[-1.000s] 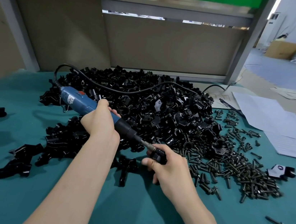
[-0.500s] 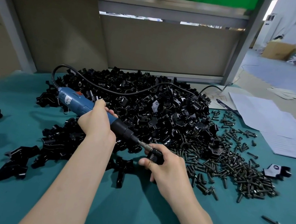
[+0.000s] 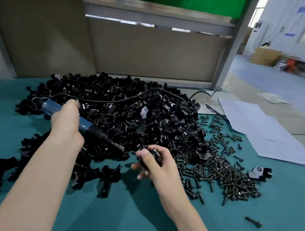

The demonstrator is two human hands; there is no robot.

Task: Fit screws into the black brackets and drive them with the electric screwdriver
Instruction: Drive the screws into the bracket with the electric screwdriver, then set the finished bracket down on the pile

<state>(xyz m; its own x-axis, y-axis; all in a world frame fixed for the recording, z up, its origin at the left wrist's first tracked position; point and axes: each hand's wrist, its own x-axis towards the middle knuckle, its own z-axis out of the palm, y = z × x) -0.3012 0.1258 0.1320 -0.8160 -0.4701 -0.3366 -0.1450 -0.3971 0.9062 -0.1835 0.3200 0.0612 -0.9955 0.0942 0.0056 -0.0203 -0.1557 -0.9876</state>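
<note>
Head view, looking down on the teal table (image 3: 134,219). Grips the electric screwdriver (image 3: 86,125) in the left hand (image 3: 67,123), fingers curled round the blue body, cord (image 3: 111,101) trailing back over the big pile of black brackets (image 3: 128,112). Points the long axis of the tool from upper left down to lower right, bit end (image 3: 121,147) free in the air, just beside the right hand (image 3: 160,168) but not touching it. Pinches one black bracket (image 3: 154,153) in the right hand, thumb on top and fingers curled under, a little above the table, just in front of the pile's near edge. Cannot tell of a screw already in this bracket or not: too dark and blurred. Has the heap of screws (image 3: 227,175) directly to the right of the right hand, near, with the left hand well apart from it, on the other side. Seems, by judgement, at the fitting step: probably needs the right hand, the nearer one, to reach rightward for a screw, then to turn the bracket and bring the screw's axis in line with the slanted bit. Risks a crooked start with bracket and bit out of line. Shows also one stray screw (image 3: 253,221) at the front right, a lone bracket (image 3: 258,171) beyond the heap, and paper sheets (image 3: 262,129) at the far right.
</note>
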